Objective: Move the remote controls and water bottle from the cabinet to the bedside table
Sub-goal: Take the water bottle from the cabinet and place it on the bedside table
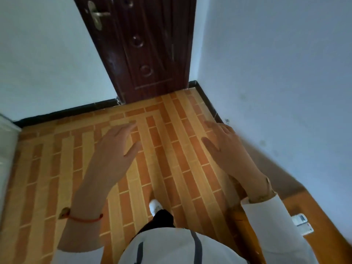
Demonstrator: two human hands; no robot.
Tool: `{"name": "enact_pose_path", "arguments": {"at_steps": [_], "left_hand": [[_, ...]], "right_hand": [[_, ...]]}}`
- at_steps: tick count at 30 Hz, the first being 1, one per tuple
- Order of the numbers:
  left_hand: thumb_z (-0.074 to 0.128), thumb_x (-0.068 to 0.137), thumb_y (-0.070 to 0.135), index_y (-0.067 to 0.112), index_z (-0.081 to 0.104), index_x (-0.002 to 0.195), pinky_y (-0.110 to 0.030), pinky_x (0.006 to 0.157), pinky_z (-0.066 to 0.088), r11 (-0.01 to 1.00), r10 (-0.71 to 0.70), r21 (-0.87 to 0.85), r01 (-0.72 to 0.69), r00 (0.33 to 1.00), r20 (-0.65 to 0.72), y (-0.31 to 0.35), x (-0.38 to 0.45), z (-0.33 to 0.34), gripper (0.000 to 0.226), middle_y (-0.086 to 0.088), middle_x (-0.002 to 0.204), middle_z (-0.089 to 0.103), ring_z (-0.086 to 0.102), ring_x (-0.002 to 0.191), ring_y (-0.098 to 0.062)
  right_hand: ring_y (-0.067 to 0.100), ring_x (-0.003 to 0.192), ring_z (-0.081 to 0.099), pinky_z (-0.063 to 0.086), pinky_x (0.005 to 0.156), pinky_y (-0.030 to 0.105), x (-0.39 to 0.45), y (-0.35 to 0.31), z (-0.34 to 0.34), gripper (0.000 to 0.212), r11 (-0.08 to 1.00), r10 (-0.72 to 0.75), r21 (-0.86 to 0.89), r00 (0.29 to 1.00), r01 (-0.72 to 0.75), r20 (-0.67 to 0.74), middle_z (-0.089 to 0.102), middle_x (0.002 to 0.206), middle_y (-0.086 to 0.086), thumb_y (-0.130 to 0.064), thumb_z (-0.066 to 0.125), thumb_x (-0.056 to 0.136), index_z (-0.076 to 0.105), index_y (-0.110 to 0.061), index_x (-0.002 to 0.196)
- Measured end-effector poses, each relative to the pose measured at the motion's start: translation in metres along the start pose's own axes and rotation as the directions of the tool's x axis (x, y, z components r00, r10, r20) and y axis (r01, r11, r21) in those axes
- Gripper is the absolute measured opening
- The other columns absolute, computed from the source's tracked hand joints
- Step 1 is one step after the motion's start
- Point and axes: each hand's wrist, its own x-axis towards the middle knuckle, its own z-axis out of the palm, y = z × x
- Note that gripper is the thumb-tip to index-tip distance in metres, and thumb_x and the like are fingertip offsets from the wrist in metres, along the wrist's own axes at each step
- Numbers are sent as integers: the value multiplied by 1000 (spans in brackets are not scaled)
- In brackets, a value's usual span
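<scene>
Head view: both hands bare above the tiled floor

Head view looked down on a person standing by a dark brown door (141,44) in the corner of a pale-walled room. Both hands were held out, palms down, over the orange brick-patterned floor (162,149). The left hand (116,145) had its fingers (125,128) straight and released, holding nothing, with a red string (85,219) around the wrist. The right hand (226,145) was likewise spread, its fingers loose and empty, a white sleeve (266,216) covering the forearm. One white shoe (155,205) showed below, between the arms. At the lower right a white remote control (302,223) lay on an orange wooden surface (327,235) against the wall, just beside the right sleeve and well apart from either hand. I could not tell whether that surface was the cabinet or the bedside table. No bottle showed from where the camera looked.
</scene>
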Motion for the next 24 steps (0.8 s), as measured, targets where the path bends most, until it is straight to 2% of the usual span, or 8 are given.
{"name": "enact_pose_path", "arguments": {"at_steps": [6,12,15,17,21,24], "left_hand": [[52,95,33,25,43,142,-40,110,38,989,-148,-5,148,983,-110,-88,39,-52,48,2,144,47,44,133,-19],[56,94,28,20,48,139,-40,105,42,968,-246,0,250,949,-196,-167,62,-90,46,-3,138,52,51,125,-24],[55,94,30,23,46,140,-35,106,40,949,-309,-24,314,917,-253,-202,66,-103,47,-1,139,52,48,129,-21],[56,94,30,24,45,141,-38,107,41,928,-368,-56,368,886,-281,-221,68,-109,49,0,140,52,48,130,-20],[58,93,28,23,47,140,-45,107,42,877,-473,-85,472,823,-315,-254,79,-120,49,-2,140,53,48,130,-22],[58,92,29,21,49,138,-45,106,43,833,-539,-87,546,767,-347,-283,96,-127,48,-4,137,55,51,128,-24]], "right_hand": [[15,141,31,29,115,42,109,-98,52,47,976,-212,62,974,207,85,42,146,-10,-42,40,98,33,-29,143],[15,143,25,24,116,40,177,-183,91,50,925,-378,94,910,367,169,35,150,-6,-40,40,98,30,-27,146],[16,141,28,24,116,39,208,-222,110,50,893,-450,111,863,436,228,36,149,-5,-37,43,98,31,-27,145],[16,139,31,28,116,39,229,-245,125,49,864,-502,131,824,485,262,38,148,-4,-35,45,98,32,-26,144],[16,138,33,23,108,26,273,-285,162,49,802,-594,164,742,574,312,40,147,-1,-35,45,99,35,-22,144],[20,134,39,35,107,35,313,-319,192,49,757,-647,187,679,626,347,46,144,3,-35,46,98,38,-19,143]]}}
